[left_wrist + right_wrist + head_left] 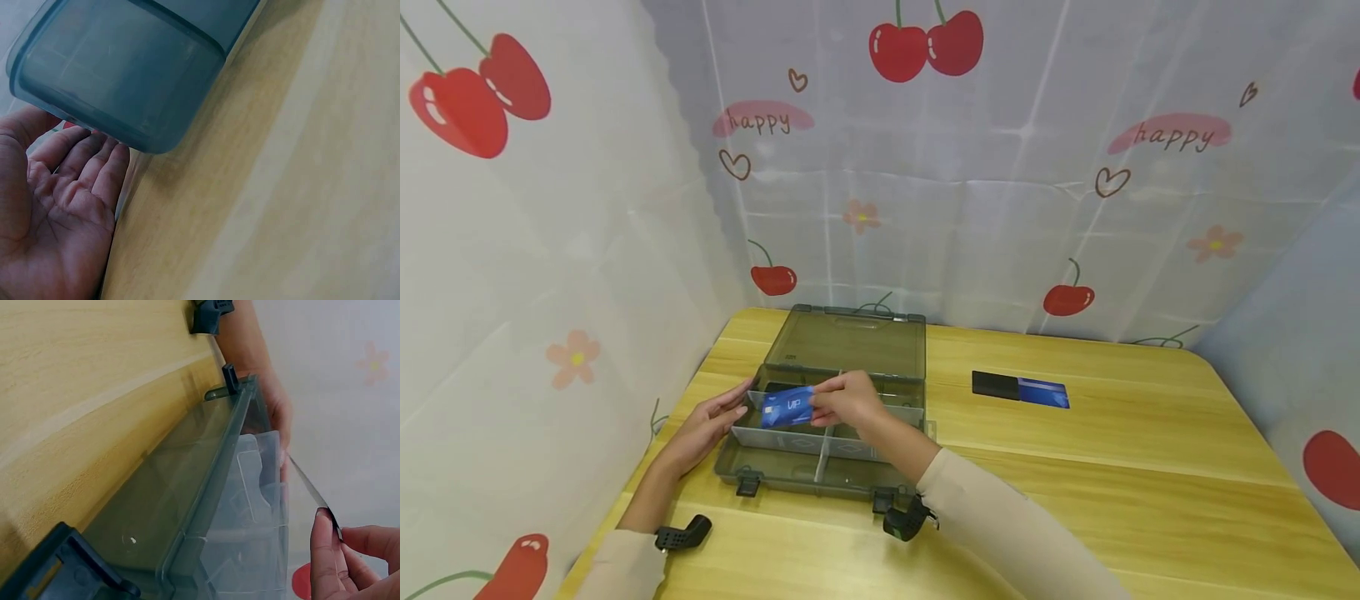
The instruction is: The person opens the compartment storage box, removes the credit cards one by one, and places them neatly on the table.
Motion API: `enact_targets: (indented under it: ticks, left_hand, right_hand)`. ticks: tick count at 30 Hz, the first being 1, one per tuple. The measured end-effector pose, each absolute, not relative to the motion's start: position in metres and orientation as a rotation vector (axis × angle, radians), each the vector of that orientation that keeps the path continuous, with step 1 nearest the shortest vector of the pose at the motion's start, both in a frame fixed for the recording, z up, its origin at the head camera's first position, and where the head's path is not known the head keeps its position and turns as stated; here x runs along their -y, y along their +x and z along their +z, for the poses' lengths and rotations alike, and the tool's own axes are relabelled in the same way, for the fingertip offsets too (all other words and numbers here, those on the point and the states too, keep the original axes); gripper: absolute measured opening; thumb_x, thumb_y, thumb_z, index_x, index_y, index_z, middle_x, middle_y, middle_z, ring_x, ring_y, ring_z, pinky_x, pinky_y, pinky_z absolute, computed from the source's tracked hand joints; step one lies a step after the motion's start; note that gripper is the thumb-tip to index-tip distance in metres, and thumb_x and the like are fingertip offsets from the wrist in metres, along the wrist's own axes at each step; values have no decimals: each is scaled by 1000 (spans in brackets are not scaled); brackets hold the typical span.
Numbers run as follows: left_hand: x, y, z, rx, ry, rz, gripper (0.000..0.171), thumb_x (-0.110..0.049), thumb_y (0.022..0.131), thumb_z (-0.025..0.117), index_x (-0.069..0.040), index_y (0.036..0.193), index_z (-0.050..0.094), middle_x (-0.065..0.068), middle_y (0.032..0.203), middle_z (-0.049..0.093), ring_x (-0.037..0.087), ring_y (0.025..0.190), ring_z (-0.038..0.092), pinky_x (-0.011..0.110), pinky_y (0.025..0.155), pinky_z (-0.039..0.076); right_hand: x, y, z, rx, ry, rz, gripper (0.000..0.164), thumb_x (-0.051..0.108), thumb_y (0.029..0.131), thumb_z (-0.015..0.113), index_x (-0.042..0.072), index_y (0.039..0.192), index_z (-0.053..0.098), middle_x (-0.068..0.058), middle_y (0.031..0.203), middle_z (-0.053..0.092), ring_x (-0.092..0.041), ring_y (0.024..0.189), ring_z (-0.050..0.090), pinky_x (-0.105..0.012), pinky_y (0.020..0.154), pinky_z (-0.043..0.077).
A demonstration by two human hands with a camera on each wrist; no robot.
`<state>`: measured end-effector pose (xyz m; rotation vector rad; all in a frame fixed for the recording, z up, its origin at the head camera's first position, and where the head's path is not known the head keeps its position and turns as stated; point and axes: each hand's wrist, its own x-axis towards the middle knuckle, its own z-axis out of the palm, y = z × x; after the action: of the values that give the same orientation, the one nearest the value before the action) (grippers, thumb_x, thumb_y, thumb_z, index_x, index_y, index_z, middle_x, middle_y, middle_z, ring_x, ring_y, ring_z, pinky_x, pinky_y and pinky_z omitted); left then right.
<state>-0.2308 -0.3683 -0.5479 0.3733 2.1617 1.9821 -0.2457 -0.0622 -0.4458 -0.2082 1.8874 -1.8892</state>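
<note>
A blue card printed "VIP" [784, 410] is pinched between the thumb and fingers of my right hand [850, 402], tilted above the back left compartment of a translucent grey-green divided box [790, 492]. In the right wrist view the card [310, 489] appears nearly edge-on, over the clear dividers [250, 487]. My left hand [706, 427] rests at the box's left side, its fingers along the wall. From the left wrist view, that hand [69, 206] lies palm visible, fingers extended against the box [119, 75]. Something dark [777, 387] lies in the back left compartment, partly hidden by the card.
The box's lid [850, 342] is folded back toward the curtain [955, 250]. On the wooden table [1120, 500], right of the box, lie a black card [995, 385] and a blue card [1045, 394] end to end. Two latches [747, 486] hang at the box's front.
</note>
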Motion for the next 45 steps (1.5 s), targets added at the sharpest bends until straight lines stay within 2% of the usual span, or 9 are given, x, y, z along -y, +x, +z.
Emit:
enact_targets:
  ticks: [8,24,36,45]
  left_hand:
    - [369,-230,-548,-2158,373,1984,61,-16,108,50,-8,162,24,13,170,7,35,154,-3,65,117,3]
    - [371,-228,-548,-2192,368,1954,60,-18,108,51,-11,162,26,12,170,9,35,154,-1,63,117,5]
    - [370,-227,-550,-2183,355,1972,60,-18,108,51,-11,162,26,13,169,8,35,154,0,62,118,6]
    - [367,-229,-546,-2172,363,1976,60,-17,108,50,-10,162,25,13,169,8,35,154,-1,61,118,5]
  right_hand:
    - [54,-243,-442,-1851,-203,-1913,18,-4,93,68,-9,110,74,-23,87,73,-25,74,74,-44,81,60]
    - [44,-238,-439,-1800,-187,-1959,17,-4,93,68,-8,108,73,-19,86,72,-20,67,72,-51,86,57]
    - [35,-231,-442,-1781,-192,-1956,18,-1,93,70,-7,110,73,-18,86,73,-20,69,72,-38,73,62]
    - [20,-228,-447,-1790,-229,-1970,22,2,94,70,-7,114,72,-16,87,73,-19,70,71,-43,78,61]
